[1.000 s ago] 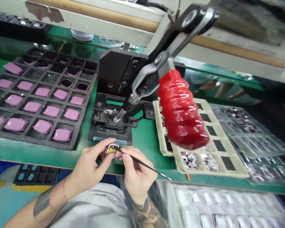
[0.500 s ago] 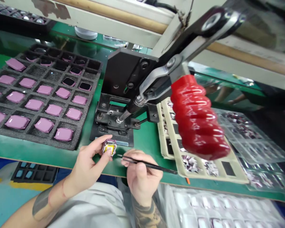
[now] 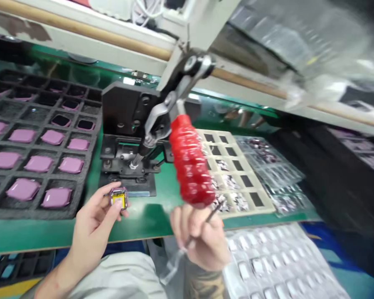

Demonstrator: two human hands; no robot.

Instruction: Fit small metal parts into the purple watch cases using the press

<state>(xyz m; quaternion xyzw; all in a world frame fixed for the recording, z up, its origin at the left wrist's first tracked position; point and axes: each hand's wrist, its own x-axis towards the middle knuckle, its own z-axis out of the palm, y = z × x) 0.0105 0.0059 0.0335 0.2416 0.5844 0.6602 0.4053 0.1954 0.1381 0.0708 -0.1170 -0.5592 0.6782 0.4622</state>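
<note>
My left hand (image 3: 92, 226) is closed on a small pink-rimmed smartwatch case (image 3: 123, 192), thumb on top and fingers beneath. Its open side faces up and shows a yellow part inside. Both are just in front of the base of a black toggle clamp press (image 3: 124, 166). My right hand (image 3: 205, 241) grips dark tweezers (image 3: 214, 211), blurred by motion, close below the press's red ribbed handle (image 3: 190, 166). To its right, a beige compartment tray (image 3: 269, 203) holds small silvery pieces and dark pads.
At the left lies a grey foam tray (image 3: 87, 166) of pink watch cases. Clear plastic boxes (image 3: 286, 178) with small parts stand beyond the beige tray. A white plastic tray (image 3: 286, 261) sits below the table edge at right. A shelf beam (image 3: 112, 45) crosses the back.
The view has swung to the right. My right hand has moved away from the watch case towards the beige tray, its tweezers turned. My left hand still holds the case.
</note>
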